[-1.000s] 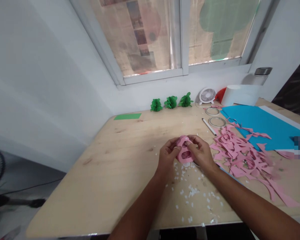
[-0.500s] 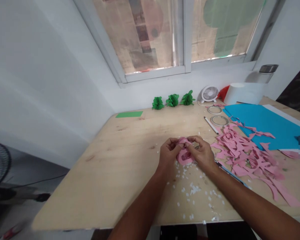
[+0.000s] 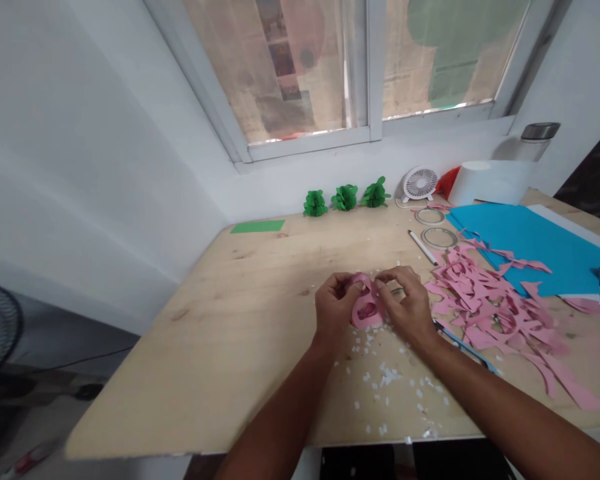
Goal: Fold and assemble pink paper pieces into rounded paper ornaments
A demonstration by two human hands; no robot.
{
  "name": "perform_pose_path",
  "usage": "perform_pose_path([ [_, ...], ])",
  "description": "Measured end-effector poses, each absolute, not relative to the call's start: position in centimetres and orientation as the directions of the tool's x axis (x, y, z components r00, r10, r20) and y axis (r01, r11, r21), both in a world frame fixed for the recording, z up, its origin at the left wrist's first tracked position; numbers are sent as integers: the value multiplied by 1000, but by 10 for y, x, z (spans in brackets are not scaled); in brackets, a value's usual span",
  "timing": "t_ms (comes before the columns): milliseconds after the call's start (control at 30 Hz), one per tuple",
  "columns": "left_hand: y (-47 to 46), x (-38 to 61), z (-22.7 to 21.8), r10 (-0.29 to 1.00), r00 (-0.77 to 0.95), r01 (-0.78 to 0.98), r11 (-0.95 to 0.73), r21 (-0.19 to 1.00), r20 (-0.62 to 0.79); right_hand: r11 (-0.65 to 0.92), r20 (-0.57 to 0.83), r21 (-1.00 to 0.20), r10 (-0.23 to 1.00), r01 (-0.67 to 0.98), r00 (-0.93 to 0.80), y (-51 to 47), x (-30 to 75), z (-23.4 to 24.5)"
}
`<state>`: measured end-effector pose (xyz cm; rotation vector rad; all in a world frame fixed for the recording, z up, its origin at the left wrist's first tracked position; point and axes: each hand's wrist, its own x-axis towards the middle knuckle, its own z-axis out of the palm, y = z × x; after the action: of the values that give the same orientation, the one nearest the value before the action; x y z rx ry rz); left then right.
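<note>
Both of my hands hold a small pink paper flower (image 3: 366,309) just above the middle of the wooden table (image 3: 240,347). My left hand (image 3: 334,305) pinches its left side with curled fingers. My right hand (image 3: 405,303) grips its right side, thumb and forefinger pressed on the top petals. Small white paper bits (image 3: 387,380) lie scattered on the table under and in front of my hands.
A heap of pink paper scraps (image 3: 495,310) lies right of my hands, beside a blue sheet (image 3: 530,243). Three green paper flowers (image 3: 345,198), a small white fan (image 3: 420,183), two tape rings (image 3: 437,237), a white pen (image 3: 420,247) and a green slip (image 3: 258,227) sit farther back.
My hands have stayed together on the pink flower, with the fingers shifting a little on its petals. The view has drifted slightly.
</note>
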<state>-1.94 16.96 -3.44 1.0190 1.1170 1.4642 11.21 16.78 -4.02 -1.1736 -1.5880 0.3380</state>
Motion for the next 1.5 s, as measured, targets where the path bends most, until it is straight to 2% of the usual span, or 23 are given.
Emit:
perform_pose_path([
  [133,168,-20,-38,980,-126,-81,-165,983,154,475,557,-678,830,561,-29,167,112,-40],
  [300,169,-23,-41,985,-67,-49,-163,985,159,444,519,-726,855,526,-4,170,112,-42],
  [567,174,-29,-44,992,6,-95,-124,988,125,405,450,-820,893,405,18,173,114,-48],
  [700,174,-27,-44,994,20,-93,-106,990,108,380,437,-810,899,447,28,172,114,-44],
  [867,173,-25,-37,999,24,-229,-25,973,31,398,442,-814,897,424,9,172,114,-44],
  [1033,174,-28,-34,991,123,-326,84,942,-45,399,437,-826,899,398,6,172,114,-44],
  [1267,175,-30,-37,990,129,-365,98,926,-53,410,442,-824,897,392,-9,172,114,-43],
  [1500,176,-33,-38,990,140,-309,62,949,-19,459,502,-773,865,438,-20,172,114,-43],
])
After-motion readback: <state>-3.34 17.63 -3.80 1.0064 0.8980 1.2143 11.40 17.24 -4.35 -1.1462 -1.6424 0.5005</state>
